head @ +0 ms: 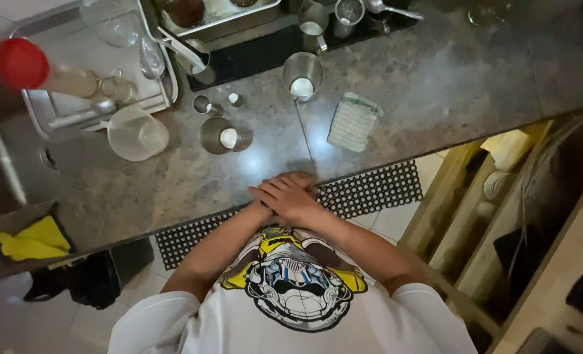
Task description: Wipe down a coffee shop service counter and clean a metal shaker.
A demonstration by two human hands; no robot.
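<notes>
Hands stacked at the counter edge, cups standing just beyond them.

Spill risk sits close: the steel cup [225, 136] with white liquid stands a little past your hands toward the tray [167, 98], and a careless forward sweep of either arm could, in my judgement, tip it or the 2nd steel cup [302, 73] farther back. Your right hand [291, 196] lies flat, fingers loosely extended, on top of your left hand [265, 208], which is mostly covered, so you cannot tell how far it is closed; neither grasps anything that shows. Both rest at the near edge of the stone counter [435, 78]. The checked cloth [354, 121] lies beside the 2nd steel cup, well clear of your hands.
</notes>
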